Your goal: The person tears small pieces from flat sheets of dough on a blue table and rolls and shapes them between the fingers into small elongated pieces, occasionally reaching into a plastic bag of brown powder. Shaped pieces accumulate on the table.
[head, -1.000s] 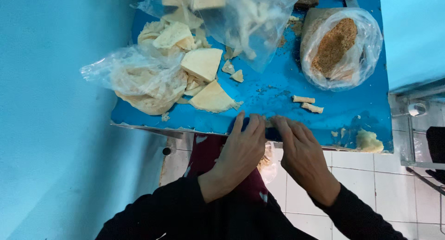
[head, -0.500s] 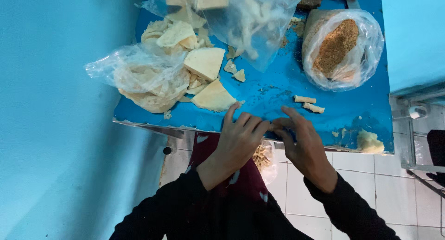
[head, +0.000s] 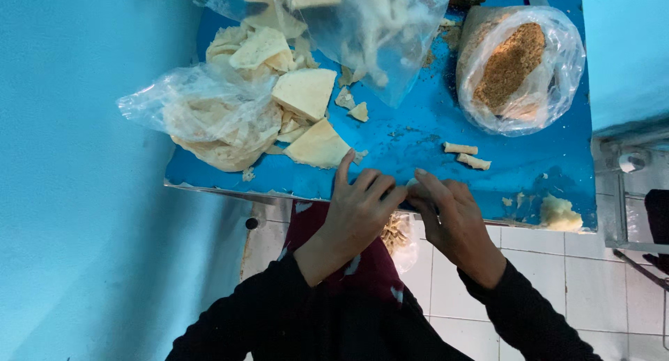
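We see both hands meeting at the near edge of the blue tabletop. The left hand and the right hand bring their fingers together around a small pale piece of dough, which is mostly hidden between the fingertips. The left fingers curl in toward it while the forefinger sticks up; the right fingers bend over it and pinch from the other side. We cannot tell the exact shape of the piece.

Just beyond the right hand, two small rolled pieces lie side by side on the tabletop. Farther left, triangular sheets of pastry lie in a loose heap, partly on a crumpled clear bag. Another clear bag with pale scraps sits at the far edge. At the far right a clear bag of brown crumbs rests on the tabletop. A pale lump sits at the near right corner. White floor tiles show below.
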{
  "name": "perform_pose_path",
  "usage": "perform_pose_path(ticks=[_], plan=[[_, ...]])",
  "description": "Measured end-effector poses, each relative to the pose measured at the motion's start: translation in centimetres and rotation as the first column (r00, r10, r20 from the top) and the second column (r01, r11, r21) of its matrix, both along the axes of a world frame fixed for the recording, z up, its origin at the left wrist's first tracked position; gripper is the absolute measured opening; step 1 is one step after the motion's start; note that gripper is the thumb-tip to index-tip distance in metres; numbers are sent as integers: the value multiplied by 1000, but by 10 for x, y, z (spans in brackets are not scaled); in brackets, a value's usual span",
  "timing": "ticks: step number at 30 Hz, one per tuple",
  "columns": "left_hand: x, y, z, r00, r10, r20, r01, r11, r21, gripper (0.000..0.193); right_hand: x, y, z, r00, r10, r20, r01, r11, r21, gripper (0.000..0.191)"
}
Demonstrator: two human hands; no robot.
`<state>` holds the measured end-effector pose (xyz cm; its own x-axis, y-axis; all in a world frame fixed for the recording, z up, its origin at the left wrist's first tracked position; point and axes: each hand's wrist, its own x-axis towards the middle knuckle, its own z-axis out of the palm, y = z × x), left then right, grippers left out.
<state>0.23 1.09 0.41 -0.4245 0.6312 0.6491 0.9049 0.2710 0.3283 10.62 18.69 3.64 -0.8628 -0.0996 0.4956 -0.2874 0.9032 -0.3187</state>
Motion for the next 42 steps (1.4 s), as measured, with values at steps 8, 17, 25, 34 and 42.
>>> perform_pose_path(ticks=[8,17,25,34,42], plan=[[-1,3,-2,1000,4,8,-4,1000,3,7,-5,-3,-2,995,-72,66,77,994,-74,66],[-13,15,10,985,-31,171,40,998,-49,4,-31,1,32,868,-32,496,270,868,-417,74],[-13,11,4,982,-37,183,40,999,-17,11,-15,0,16,969,5,246,67,956,-284,74],[-8,6,-6,999,-14,-33,12,998,-61,14,-10,3,-2,989,-74,131,89,990,-109,74],[-6,9,-7,992,-14,122,15,1000,-4,6,-17,9,7,963,-23,268,130,913,-386,74]])
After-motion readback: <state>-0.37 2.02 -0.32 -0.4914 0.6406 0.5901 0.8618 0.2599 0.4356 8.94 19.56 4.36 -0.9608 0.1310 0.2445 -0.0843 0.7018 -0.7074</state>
